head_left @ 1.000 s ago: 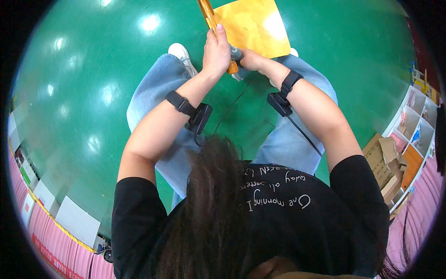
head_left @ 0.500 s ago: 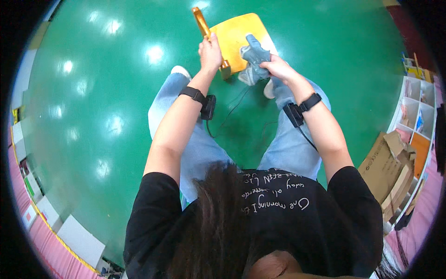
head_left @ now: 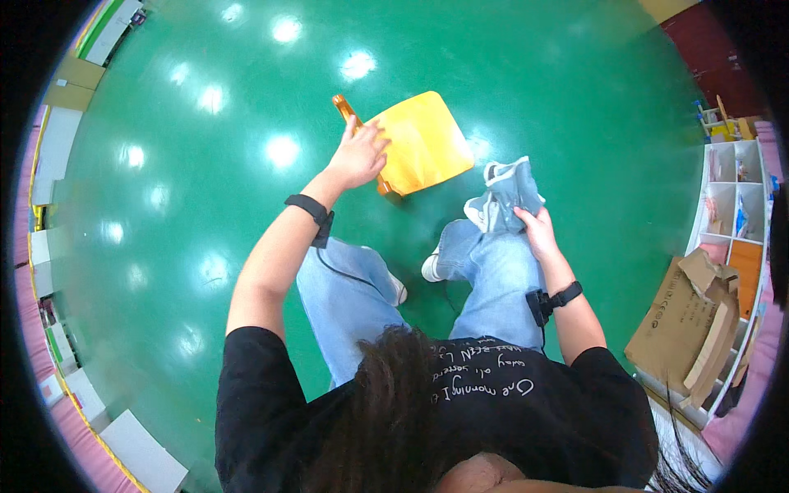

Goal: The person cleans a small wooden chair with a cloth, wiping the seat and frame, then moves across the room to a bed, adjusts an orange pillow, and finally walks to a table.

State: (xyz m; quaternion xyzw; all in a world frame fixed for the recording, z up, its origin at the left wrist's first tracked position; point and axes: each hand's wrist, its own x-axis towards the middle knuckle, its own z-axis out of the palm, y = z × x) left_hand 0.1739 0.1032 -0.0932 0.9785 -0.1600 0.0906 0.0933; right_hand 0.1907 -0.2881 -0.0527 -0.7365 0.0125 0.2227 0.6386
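Change: since half a second ago the right hand (head_left: 538, 232) has carried the grey cloth (head_left: 508, 195) off the yellow chair (head_left: 419, 148) to the right, above the right knee; the left hand (head_left: 358, 154) has slid onto the chair's near-left edge.
Left hand: closed on the chair's edge by its orange frame (head_left: 343, 108), seemingly steadying it.
Right hand: fingers clamped on the cloth's lower end, bunched fabric standing up above them, clear of the seat.
Chair: on the green floor (head_left: 205, 189), just beyond the feet.
Surroundings: cubby shelf (head_left: 735, 197) and cardboard boxes (head_left: 686, 320) at far right.
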